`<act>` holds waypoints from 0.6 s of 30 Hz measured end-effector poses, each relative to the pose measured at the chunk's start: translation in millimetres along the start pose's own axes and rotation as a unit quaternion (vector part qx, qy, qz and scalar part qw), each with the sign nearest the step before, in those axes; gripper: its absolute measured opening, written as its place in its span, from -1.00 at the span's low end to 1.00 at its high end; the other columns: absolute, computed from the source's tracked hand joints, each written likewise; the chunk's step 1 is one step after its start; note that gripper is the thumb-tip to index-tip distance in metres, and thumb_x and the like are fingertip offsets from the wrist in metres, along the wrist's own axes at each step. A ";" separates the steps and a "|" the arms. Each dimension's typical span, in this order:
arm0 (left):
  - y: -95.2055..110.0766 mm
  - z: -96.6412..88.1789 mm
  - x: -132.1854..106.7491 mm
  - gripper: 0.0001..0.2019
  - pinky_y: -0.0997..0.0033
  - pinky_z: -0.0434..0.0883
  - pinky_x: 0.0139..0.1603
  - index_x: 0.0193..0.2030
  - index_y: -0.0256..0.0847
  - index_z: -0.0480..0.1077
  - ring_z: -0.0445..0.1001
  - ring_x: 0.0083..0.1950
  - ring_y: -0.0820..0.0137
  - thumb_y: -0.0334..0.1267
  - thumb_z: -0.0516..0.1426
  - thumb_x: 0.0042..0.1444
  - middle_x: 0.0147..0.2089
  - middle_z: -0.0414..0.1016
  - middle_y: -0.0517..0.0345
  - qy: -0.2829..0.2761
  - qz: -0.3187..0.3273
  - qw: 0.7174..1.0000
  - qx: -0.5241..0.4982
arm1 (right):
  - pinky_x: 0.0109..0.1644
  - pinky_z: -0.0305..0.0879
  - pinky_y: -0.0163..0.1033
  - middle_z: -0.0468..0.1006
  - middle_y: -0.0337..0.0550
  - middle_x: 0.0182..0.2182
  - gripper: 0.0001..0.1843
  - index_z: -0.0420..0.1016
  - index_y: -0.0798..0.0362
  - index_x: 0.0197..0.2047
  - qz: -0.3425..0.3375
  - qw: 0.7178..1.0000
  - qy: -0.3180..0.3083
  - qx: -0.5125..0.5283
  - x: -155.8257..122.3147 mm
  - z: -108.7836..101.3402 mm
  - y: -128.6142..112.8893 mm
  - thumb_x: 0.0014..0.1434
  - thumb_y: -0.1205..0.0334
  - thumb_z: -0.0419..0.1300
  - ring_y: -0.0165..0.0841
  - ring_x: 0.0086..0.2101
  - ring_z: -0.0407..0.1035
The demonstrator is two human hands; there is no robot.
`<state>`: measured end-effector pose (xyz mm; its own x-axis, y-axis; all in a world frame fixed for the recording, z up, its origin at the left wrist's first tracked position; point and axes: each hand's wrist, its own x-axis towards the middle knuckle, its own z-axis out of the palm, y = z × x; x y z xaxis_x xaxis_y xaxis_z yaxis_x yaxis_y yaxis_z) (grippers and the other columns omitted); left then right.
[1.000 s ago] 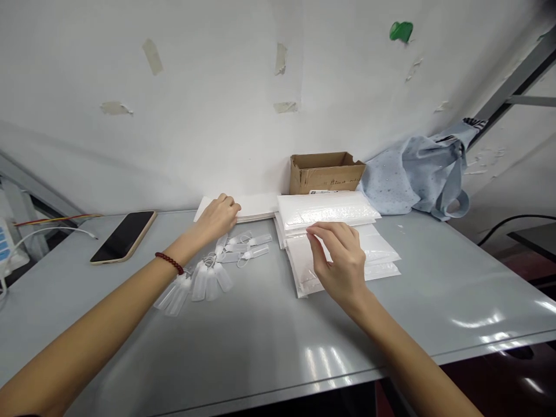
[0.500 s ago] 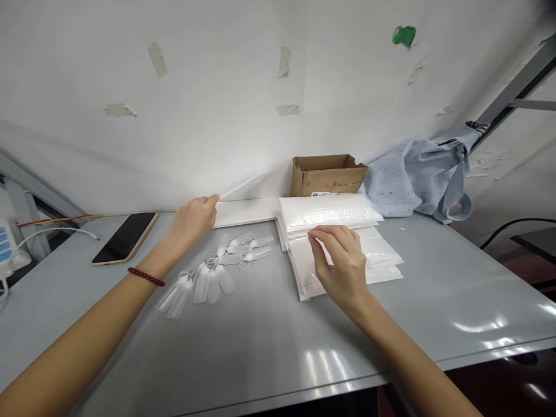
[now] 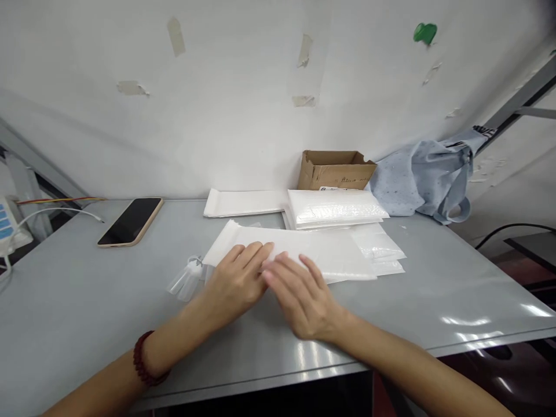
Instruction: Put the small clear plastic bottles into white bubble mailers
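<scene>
A flat white mailer envelope [image 3: 304, 246] is held over the table, tilted slightly. My left hand [image 3: 241, 278] closes on its near edge, fingers curled over the top. Beside it, nearly touching, my right hand [image 3: 302, 292] has its fingers bent together at the same edge; its thumb is partly hidden. Small clear plastic pieces with white tops and loops [image 3: 186, 281] lie left of my left hand, others hidden beneath the envelope. Behind it are a stack of glossy padded mailers [image 3: 336, 207] and a flat white stack [image 3: 247, 201] against the wall.
A phone [image 3: 131, 222] lies at the left near a white cable and a power strip [image 3: 13, 226]. An open cardboard box [image 3: 339, 175] and a light blue cloth bag [image 3: 417, 176] stand at the back right. The grey table's [image 3: 243, 376] front edge is close to my forearms.
My left hand has brought a white envelope from the back stack toward me, over the clear pieces. My right hand has moved left and down to meet it at the near edge.
</scene>
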<state>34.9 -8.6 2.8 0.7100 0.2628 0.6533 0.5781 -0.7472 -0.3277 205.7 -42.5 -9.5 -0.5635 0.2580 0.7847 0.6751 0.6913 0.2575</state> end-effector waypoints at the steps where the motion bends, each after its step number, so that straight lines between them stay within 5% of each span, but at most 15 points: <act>1: 2.9 -0.2 0.2 -0.79 0.27 0.37 -0.27 -0.03 -0.33 0.36 0.48 -0.15 0.19 -0.46 0.00 0.23 -0.14 0.55 -0.14 -0.008 0.005 1.000 0.000 | 0.17 0.24 -0.03 0.55 0.06 -0.04 -0.64 0.40 0.26 0.03 0.032 0.999 -0.012 -0.021 -0.4 2.2 2.3 0.21 0.46 -0.03 -0.21 0.08 0.34; 4: 7.6 -0.6 0.0 -0.75 0.27 0.35 -0.30 -0.05 -0.34 0.39 0.49 -0.17 0.19 -0.51 -0.05 0.24 -0.15 0.56 -0.15 -0.049 -0.003 0.999 -0.010 | 0.17 0.18 0.08 0.51 0.21 0.00 -0.62 0.35 0.33 0.07 0.092 0.989 -0.079 -0.086 -4.6 9.1 14.3 0.20 0.51 -0.02 -0.14 0.06 0.36; 9: 4.8 -2.1 -2.0 -0.72 0.25 0.34 -0.25 -0.04 -0.20 0.43 0.48 -0.11 0.20 -0.40 -0.06 0.27 -0.12 0.56 -0.07 -0.110 -0.061 0.990 -0.067 | 0.17 0.09 0.22 0.60 0.14 -0.14 -0.60 0.47 0.23 -0.08 0.132 0.977 -0.159 -0.051 -14.2 9.8 36.7 0.11 0.60 -0.06 -0.12 -0.05 0.46; 14: -14.6 -3.8 -4.7 -0.84 0.19 0.35 -0.13 -0.28 -0.20 0.48 0.44 -0.10 0.20 -0.32 0.06 0.21 -0.26 0.59 0.05 0.017 -0.213 0.970 -0.119 | 0.11 0.18 0.22 0.61 0.10 -0.15 -0.64 0.48 0.17 -0.08 0.160 0.976 -0.138 -0.050 -14.9 1.7 49.4 0.14 0.54 -0.02 -0.08 -0.06 0.47; 18: -31.3 -6.8 -5.4 -0.82 0.23 0.40 -0.04 -0.34 -0.20 0.49 0.45 -0.11 0.27 -0.25 0.08 0.18 -0.26 0.58 0.09 0.083 -0.389 0.893 -0.211 | 0.06 0.28 0.15 0.61 0.16 -0.18 -0.69 0.48 0.24 -0.12 0.152 0.978 -0.130 -0.053 -13.4 -0.3 48.9 0.13 0.54 -0.01 -0.06 -0.09 0.50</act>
<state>10.2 9.2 14.2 0.0707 0.7352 0.6742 0.6422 -0.5507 0.5332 246.4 -12.4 -7.3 -0.4212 0.6134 0.6681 0.8682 0.4858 0.1014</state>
